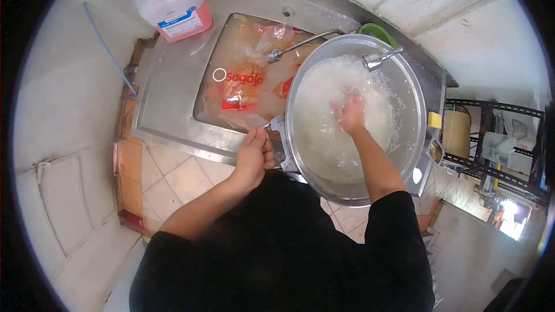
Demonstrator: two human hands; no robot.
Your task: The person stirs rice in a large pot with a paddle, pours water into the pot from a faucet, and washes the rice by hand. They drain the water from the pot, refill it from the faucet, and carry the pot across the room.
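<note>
A large metal pot (293, 112) stands at the sink's right side, filled with cloudy white water and what look like rice grains (378, 95) clinging to its inner wall. My right hand (350, 112) is dipped into the milky water, its fingers apart and partly hidden below the surface. With curled fingers, my left hand (254, 153) grips the pot's side handle (274, 125). Over the pot's far rim hangs a metal tap (376, 59).
Printed plastic bags (243, 84) lie in murky water in the sink (203, 95), with a second tap (276, 55) above. A jug of pink liquid (176, 8) stands at the back left. Beyond the pot are a green bowl (377, 32), a yellow sponge (435, 120) and a black rack (494, 170).
</note>
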